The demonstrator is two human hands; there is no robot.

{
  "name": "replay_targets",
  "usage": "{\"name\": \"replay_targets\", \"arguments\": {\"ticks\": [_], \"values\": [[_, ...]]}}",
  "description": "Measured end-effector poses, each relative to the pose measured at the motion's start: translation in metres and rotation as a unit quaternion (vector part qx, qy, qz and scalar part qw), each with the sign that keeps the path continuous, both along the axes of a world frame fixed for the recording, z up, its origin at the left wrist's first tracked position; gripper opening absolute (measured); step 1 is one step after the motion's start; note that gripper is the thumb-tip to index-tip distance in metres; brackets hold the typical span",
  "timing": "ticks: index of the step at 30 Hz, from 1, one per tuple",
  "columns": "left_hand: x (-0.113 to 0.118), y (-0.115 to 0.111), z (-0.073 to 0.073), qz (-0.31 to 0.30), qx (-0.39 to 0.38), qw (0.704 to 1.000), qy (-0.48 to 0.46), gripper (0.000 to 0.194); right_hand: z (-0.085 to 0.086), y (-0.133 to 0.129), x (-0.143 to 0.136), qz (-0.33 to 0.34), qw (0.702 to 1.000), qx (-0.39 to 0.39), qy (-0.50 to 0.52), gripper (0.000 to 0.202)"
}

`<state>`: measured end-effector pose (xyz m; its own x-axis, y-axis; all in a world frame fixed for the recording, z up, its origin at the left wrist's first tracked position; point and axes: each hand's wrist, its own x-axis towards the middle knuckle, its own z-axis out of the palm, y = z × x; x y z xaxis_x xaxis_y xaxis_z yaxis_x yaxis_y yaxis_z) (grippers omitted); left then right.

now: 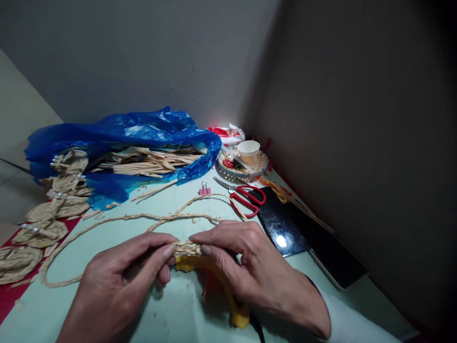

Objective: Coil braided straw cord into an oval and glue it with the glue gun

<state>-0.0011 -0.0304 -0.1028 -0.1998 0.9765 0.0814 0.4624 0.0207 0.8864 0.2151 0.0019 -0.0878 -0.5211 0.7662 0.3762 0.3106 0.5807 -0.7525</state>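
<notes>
A small piece of coiled straw braid (187, 248) is pinched at its two ends between my hands. My left hand (121, 276) grips its left end with thumb and fingers. The thumb and index finger of my right hand (246, 257) press on its right end. A long straw cord (121, 217) loops over the table behind and to the left of my hands. Beneath the braid lies a yellow tool with a black cable, probably a glue gun (228, 281), partly hidden by my right hand.
Red-handled scissors (250, 197) and a pink binder clip (204, 190) lie beyond my hands. Dark flat devices (282, 224) are to the right. A blue bag (143, 124) holds dried straw (150, 162). A woven basket (262, 166) carries a paper cup (249, 150). Clipped straw coils (43, 231) line the left edge.
</notes>
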Motion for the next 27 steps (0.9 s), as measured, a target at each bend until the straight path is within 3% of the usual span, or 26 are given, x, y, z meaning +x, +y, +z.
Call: {"name": "replay_targets", "arguments": {"ticks": [5,9,12,17,22,27], "values": [[0.008,-0.005,0.0,0.007,0.011,1.0,0.008,0.012,-0.003,-0.002,-0.003,0.015,1.0,0.012,-0.005,0.033],[0.004,-0.003,-0.012,0.012,-0.048,0.999,-0.01,0.026,-0.001,-0.002,-0.001,0.006,0.999,-0.033,-0.02,0.031],[-0.005,0.0,-0.021,-0.023,-0.072,0.996,-0.041,0.039,0.0,-0.001,0.002,-0.014,0.996,-0.075,-0.035,0.031],[-0.015,0.006,-0.019,-0.029,-0.077,0.996,-0.047,0.052,-0.003,0.003,0.002,-0.047,0.991,-0.121,-0.035,0.033],[-0.002,0.009,-0.016,-0.063,0.084,0.989,0.106,0.038,-0.007,0.004,-0.001,-0.034,0.99,-0.131,-0.024,0.034],[0.007,0.007,-0.016,-0.096,0.185,0.968,0.14,0.012,-0.006,0.004,0.0,0.003,0.99,-0.138,-0.024,0.031]]}}
